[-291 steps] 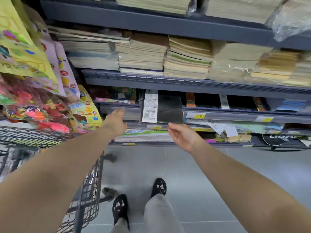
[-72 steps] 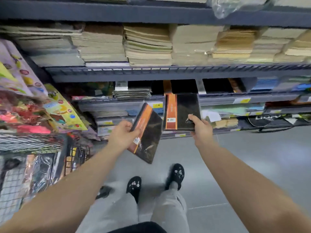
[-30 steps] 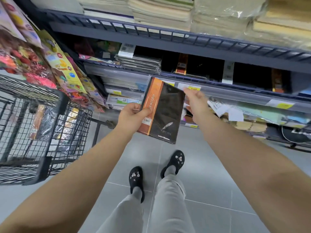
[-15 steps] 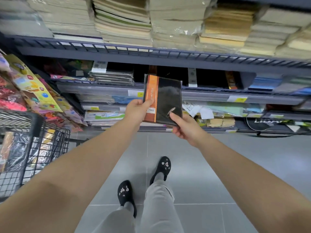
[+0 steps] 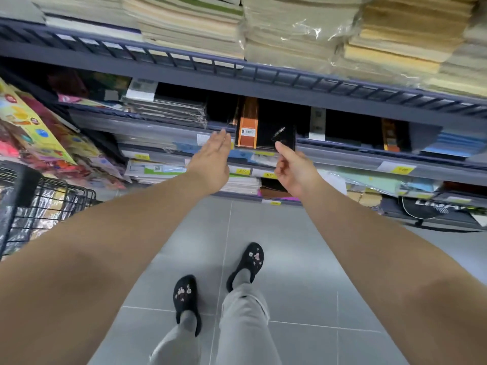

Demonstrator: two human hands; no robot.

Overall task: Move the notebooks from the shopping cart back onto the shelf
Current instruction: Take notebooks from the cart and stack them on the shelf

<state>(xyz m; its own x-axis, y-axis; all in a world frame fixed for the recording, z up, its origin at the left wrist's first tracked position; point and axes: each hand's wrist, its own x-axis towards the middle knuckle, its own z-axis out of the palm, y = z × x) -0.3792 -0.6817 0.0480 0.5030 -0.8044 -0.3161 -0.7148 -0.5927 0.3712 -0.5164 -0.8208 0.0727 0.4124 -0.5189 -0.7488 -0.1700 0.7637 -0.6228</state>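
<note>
Notebook (image 5: 264, 127) stands at shelf (image 5: 342, 151) edge; left hand (image 5: 212, 159) spread, right hand (image 5: 295, 167) loosely curled (both empty).

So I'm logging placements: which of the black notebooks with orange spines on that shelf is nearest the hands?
The black-and-orange notebook standing upright at mid-shelf, between the left hand and right hand. The other orange-spined one sits far to the right.

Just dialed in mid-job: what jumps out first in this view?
Two bare arms reach toward the shelf at centre, the left hand open and flat, the right hand loosely curled just below a black notebook with an orange spine that stands in the middle shelf. Above, tall stacks of pale notebooks fill the top; the black wire shopping cart sits at far left.
</note>
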